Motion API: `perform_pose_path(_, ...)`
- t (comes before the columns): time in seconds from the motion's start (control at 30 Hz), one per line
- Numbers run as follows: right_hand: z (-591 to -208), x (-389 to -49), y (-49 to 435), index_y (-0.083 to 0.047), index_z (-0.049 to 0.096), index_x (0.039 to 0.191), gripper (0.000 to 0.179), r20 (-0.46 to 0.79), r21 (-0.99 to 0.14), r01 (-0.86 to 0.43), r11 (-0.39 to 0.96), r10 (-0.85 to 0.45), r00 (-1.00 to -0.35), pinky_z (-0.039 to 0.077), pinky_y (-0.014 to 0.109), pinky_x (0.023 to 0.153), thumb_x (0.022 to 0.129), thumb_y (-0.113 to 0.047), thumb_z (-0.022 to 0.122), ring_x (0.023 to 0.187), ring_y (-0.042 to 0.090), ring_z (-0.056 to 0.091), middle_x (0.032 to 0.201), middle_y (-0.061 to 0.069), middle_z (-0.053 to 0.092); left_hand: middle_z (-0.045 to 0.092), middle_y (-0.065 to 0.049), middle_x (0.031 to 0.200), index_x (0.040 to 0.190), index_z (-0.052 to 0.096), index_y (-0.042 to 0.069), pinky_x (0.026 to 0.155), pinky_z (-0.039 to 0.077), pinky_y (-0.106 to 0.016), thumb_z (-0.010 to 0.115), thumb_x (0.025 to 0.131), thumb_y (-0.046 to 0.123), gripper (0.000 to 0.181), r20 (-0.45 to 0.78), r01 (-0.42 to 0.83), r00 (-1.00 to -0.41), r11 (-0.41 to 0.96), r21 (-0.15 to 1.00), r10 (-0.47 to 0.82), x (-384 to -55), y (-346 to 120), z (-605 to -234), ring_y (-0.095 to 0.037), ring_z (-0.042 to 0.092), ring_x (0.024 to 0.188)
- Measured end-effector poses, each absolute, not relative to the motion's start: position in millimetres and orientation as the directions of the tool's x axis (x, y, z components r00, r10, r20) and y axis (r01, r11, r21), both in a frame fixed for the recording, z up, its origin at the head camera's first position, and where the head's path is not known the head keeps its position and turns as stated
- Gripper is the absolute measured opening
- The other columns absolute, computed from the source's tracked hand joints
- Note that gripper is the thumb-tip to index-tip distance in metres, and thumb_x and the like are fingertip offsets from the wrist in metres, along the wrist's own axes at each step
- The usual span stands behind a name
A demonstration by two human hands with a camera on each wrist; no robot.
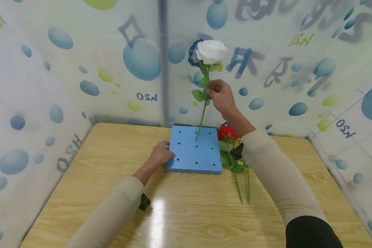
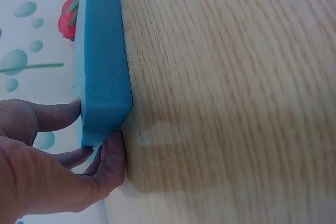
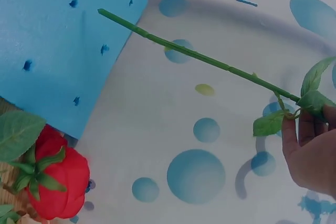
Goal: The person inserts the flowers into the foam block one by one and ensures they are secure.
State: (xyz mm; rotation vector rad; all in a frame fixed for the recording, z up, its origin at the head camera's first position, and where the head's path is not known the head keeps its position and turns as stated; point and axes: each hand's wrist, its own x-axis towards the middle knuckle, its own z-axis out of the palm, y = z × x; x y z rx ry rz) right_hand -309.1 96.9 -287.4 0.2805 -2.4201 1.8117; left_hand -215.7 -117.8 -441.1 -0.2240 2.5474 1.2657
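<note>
My right hand pinches the leafy stem of a white artificial rose, held up with its bloom at the top. Its bare green stem slants down over a blue foam block dotted with small holes; the stem's tip looks apart from the surface in the right wrist view. At the block's left edge, my left hand grips it, thumb on the top face and the other fingers curled at its side and lower edge. Beyond the block's right side lies a red artificial rose, partly hidden by my right arm.
Green stems with leaves lie on the wooden table right of the block. A patterned curtain-like wall rises right behind the table's back edge and along both sides. Small black pieces hang at both sleeves.
</note>
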Motion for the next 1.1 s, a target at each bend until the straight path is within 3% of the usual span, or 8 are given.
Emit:
perform_pose_path(0.2, -288, -316, 80, 0.001, 0.054, 0.119, 0.023, 0.204, -0.938, -0.228, 0.263, -0.113, -0.972, 0.05, 0.031, 0.088, 0.097, -0.006, 0.054, 0.096, 0.02, 0.059, 0.107, 0.012, 0.059, 0.048, -0.023, 0.142, 0.144, 0.041, -0.001, 0.102, 0.044, -0.047, 0.066, 0.088, 0.005, 0.063, -0.332, -0.277, -0.943, 0.583, 0.764, -0.014, -215, -117, -441, -0.034, 0.051, 0.124)
perform_pose_path(0.53, -283, -324, 61, 0.001, 0.055, 0.118, 0.022, 0.202, -0.936, -0.234, 0.263, -0.14, -0.969, 0.049, 0.04, 0.094, 0.097, -0.006, 0.054, 0.096, 0.019, 0.058, 0.11, 0.012, 0.06, 0.049, -0.024, 0.141, 0.143, 0.042, -0.002, 0.103, 0.043, -0.046, 0.067, 0.087, 0.005, 0.062, -0.337, -0.281, -0.941, 0.582, 0.763, -0.011, -216, -118, -440, -0.034, 0.05, 0.127)
perform_pose_path(0.87, -287, -333, 46, -0.001, 0.056, 0.119, 0.023, 0.246, -0.902, -0.288, 0.322, -0.165, -0.955, 0.048, 0.029, 0.084, 0.097, -0.008, 0.054, 0.101, 0.019, 0.057, 0.115, 0.013, 0.061, 0.05, -0.024, 0.14, 0.145, 0.039, -0.002, 0.101, 0.044, -0.046, 0.066, 0.088, 0.006, 0.064, -0.344, -0.279, -0.939, 0.582, 0.764, 0.003, -218, -119, -437, -0.033, 0.052, 0.123)
perform_pose_path(1.1, -292, -339, 38, -0.004, 0.057, 0.12, 0.023, 0.243, -0.89, -0.284, 0.357, -0.156, -0.957, 0.048, 0.028, 0.083, 0.098, -0.01, 0.055, 0.102, 0.018, 0.058, 0.116, 0.011, 0.061, 0.048, -0.024, 0.142, 0.146, 0.038, -0.001, 0.101, 0.045, -0.046, 0.065, 0.089, 0.007, 0.064, -0.353, -0.284, -0.936, 0.588, 0.758, 0.003, -218, -119, -439, -0.032, 0.053, 0.12)
